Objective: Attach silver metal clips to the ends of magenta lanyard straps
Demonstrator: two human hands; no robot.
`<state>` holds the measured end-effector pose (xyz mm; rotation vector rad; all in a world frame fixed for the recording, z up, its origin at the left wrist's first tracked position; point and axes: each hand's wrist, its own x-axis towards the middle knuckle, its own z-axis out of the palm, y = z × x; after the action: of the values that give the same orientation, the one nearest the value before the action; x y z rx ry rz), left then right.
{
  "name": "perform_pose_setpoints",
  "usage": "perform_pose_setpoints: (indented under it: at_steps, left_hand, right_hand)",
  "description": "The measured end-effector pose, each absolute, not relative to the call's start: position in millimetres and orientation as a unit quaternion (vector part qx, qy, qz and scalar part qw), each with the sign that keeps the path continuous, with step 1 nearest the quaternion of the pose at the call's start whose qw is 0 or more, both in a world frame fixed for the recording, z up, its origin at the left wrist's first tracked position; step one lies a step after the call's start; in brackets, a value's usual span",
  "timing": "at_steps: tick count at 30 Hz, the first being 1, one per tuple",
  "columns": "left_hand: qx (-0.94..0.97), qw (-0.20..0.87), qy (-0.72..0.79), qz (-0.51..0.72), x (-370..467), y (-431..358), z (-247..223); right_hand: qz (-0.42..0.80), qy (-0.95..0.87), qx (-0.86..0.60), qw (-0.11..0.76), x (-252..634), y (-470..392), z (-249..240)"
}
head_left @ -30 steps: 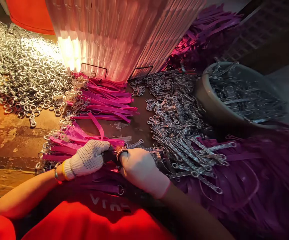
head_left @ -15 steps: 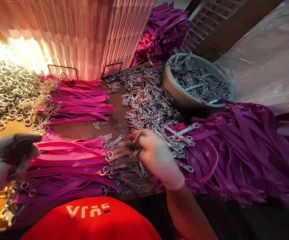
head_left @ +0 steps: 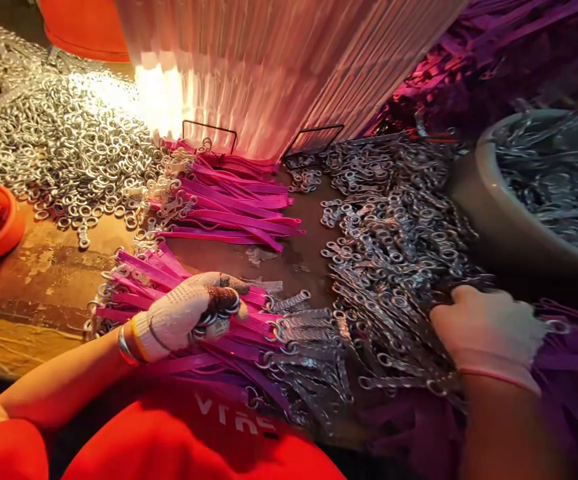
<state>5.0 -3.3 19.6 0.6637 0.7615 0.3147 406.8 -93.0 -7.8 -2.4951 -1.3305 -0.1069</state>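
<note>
My left hand [head_left: 193,310], in a white knit glove with dark-stained fingers, is closed around several metal rings [head_left: 216,320]. It hovers over a row of pink and purple straps [head_left: 253,333] with metal pieces on both ends. Textured metal links [head_left: 313,323] hang from the straps' right ends. My right hand [head_left: 489,330], also gloved, has its curled fingers down at the right edge of a heap of metal links [head_left: 399,267]. Its fingertips are mostly hidden, so what they grip does not show.
Loose metal rings [head_left: 83,140] lie heaped at the left, near an orange bowl [head_left: 16,223]. A second strap bundle [head_left: 233,200] sits before a corrugated translucent panel [head_left: 269,80]. At the right stands a grey tub [head_left: 489,167] of metal pieces; purple straps [head_left: 573,353] lie below it.
The view has swung left. My left hand has come in over the straps and shows rings in its grip. My right hand has moved from the straps' link ends rightward to the link heap.
</note>
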Motion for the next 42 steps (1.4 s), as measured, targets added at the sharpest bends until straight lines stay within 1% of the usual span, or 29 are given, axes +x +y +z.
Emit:
perform_pose_setpoints:
  at_steps: [2,3,4,6,8,9,11,13,15,16,19,21,24,25,29,32,34,37,39,42]
  left_hand:
    - [0.356,0.847,0.369,0.143,3,-6,15]
    - [0.379,0.838,0.370,0.135,2,-8,14]
    - [0.405,0.826,0.371,0.129,1,-9,13]
    - [0.463,0.792,0.380,0.125,2,-13,14]
    - [0.533,0.742,0.387,0.128,2,-16,14]
    - [0.572,0.712,0.383,0.137,3,-18,14]
    - [0.654,0.636,0.374,0.167,2,-22,13]
    - [0.705,0.561,0.387,0.195,-1,-26,9]
    - [0.719,0.520,0.416,0.199,-5,-29,5]
    - [0.715,0.526,0.416,0.199,-7,-30,4]
    - [0.683,0.604,0.347,0.219,-14,-29,5]
    - [0.661,0.639,0.316,0.234,-18,-28,8]
    - [0.642,0.631,0.345,0.265,-20,-30,14]
    - [0.618,0.649,0.352,0.271,-19,-30,15]
    - [0.376,0.814,0.346,0.276,-17,-27,11]
    - [0.238,0.863,0.331,0.298,-18,-20,-1]
    - [0.184,0.901,0.293,0.263,-19,-20,-8]
    - [0.118,0.947,0.237,0.183,-16,-26,-10]
    - [0.131,0.947,0.237,0.171,-13,-30,-5]
    - [0.271,0.893,0.285,0.218,-11,-32,4]
  right_hand:
    - [-0.082,-0.390,-0.909,0.120,378,-88,4]
    - [-0.079,-0.389,-0.909,0.123,359,-85,11]
    - [-0.068,-0.412,-0.897,0.147,336,-84,17]
    - [0.013,-0.523,-0.820,0.233,286,-82,28]
    - [0.160,-0.586,-0.739,0.292,238,-81,34]
    - [0.240,-0.609,-0.692,0.305,218,-80,36]
    - [0.335,-0.631,-0.628,0.307,186,-78,38]
    - [0.376,-0.634,-0.600,0.311,168,-74,40]
    - [0.390,-0.630,-0.592,0.317,161,-72,40]
    - [0.392,-0.631,-0.592,0.314,159,-72,39]
    - [0.366,-0.633,-0.612,0.302,161,-75,34]
    - [0.348,-0.613,-0.638,0.310,161,-79,32]
    - [0.366,-0.572,-0.649,0.343,157,-85,32]
    - [0.374,-0.561,-0.648,0.355,154,-87,34]
    - [0.363,-0.516,-0.669,0.392,146,-93,41]
    - [0.369,-0.469,-0.678,0.428,146,-96,42]
    - [0.357,-0.473,-0.674,0.441,147,-97,41]
    - [0.292,-0.507,-0.684,0.436,146,-96,42]
    - [0.278,-0.507,-0.691,0.434,144,-95,44]
    - [0.331,-0.488,-0.684,0.430,143,-92,48]
